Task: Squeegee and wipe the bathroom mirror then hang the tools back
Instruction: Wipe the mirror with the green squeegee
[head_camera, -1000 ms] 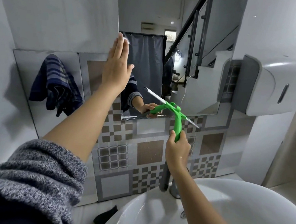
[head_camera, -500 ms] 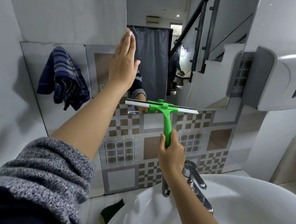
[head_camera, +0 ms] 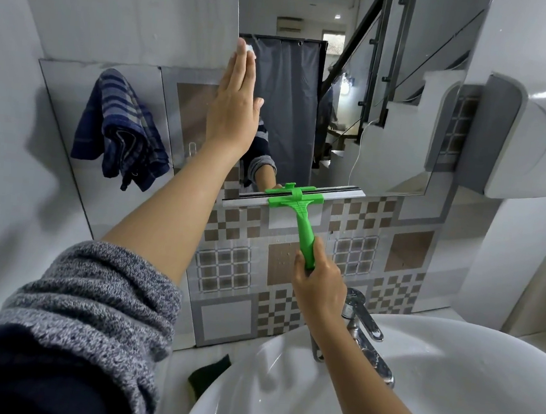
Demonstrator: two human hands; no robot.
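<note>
Squeegee (head_camera: 294,199) centre frame, blade at the mirror (head_camera: 357,114) lower edge. Right hand (head_camera: 319,283) clamped on handle end; left hand (head_camera: 236,109) flat, fingers together, on the glass. Judged light, stiff plastic w/ flexible blade; grip handle.

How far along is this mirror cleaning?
In hand: the right hand holds the green squeegee, its blade at the mirror's bottom edge. The left hand lies flat against the glass. Left: wiping, since the blue checked cloth hangs on the wall, then hanging the squeegee back.
</note>
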